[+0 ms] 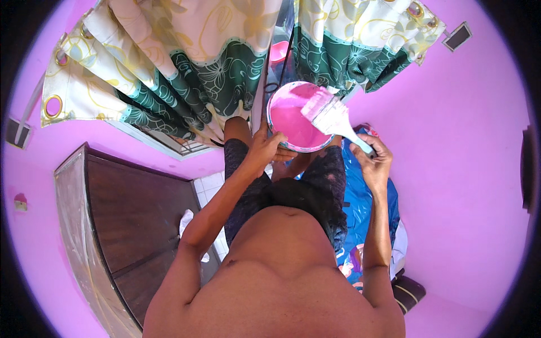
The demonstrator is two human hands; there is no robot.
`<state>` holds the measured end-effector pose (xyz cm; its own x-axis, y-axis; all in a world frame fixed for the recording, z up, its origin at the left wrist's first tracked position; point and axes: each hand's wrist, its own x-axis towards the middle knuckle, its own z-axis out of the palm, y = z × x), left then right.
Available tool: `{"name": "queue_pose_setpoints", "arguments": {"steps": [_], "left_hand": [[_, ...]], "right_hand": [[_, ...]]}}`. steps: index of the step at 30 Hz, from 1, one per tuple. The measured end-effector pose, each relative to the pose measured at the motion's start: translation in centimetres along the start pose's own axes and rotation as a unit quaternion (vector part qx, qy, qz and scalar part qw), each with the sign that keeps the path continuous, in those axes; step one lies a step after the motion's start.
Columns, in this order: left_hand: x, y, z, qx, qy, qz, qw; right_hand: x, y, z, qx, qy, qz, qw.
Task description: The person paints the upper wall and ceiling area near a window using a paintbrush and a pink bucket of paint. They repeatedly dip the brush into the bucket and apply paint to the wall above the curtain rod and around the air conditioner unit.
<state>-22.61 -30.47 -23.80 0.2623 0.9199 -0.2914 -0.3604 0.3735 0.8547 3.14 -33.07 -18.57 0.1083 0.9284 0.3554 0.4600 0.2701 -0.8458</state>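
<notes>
My left hand (269, 147) grips a round paint bucket (299, 147) by its near left rim, thumb over the edge. Pink paint (293, 125) lies inside, and smears mark the bucket's wall and rim. In my right hand (373, 156) is a wide paintbrush (332, 118), held by its pale handle between thumb and fingers. Its bristles, coated in pink and whitish paint, are over the right side of the bucket's opening. Whether they touch the rim I cannot tell.
Patterned white and green curtains (191, 73) hang ahead on both sides of a narrow gap. A dark brown wooden cabinet (141, 208) stands at left. Blue plastic sheeting (360, 208) covers something beside my right leg. Pink walls (451, 169) surround me; white floor tiles (211, 183) show at left.
</notes>
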Motion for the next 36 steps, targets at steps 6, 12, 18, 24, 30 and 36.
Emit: {"name": "queue_pose_setpoints", "arguments": {"steps": [6,12,18,24,30,36], "left_hand": [[-0.2,-0.2,-1.9,0.006,0.014,0.003,1.0],[0.1,-0.1,-4.3,-0.009,-0.006,-0.006,1.0],[-0.3,0.4,-5.7,-0.034,0.005,0.001,0.999],[-1.3,1.4,-6.3,-0.019,0.038,0.007,0.999],[1.3,-2.0,-8.3,0.016,0.09,0.121,0.988],[-0.3,0.8,-7.4,-0.024,0.065,-0.008,0.998]], "right_hand": [[-0.3,-4.4,2.7,-0.181,0.011,-0.166,0.969],[0.0,-3.9,5.3,-0.229,-0.072,-0.171,0.956],[0.6,-5.3,7.4,-0.242,-0.045,-0.207,0.947],[0.9,-1.2,8.1,-0.045,-0.033,-0.009,0.998],[0.5,0.1,7.0,0.173,-0.047,0.153,0.972],[5.2,-5.4,2.4,0.349,0.004,0.108,0.931]]}}
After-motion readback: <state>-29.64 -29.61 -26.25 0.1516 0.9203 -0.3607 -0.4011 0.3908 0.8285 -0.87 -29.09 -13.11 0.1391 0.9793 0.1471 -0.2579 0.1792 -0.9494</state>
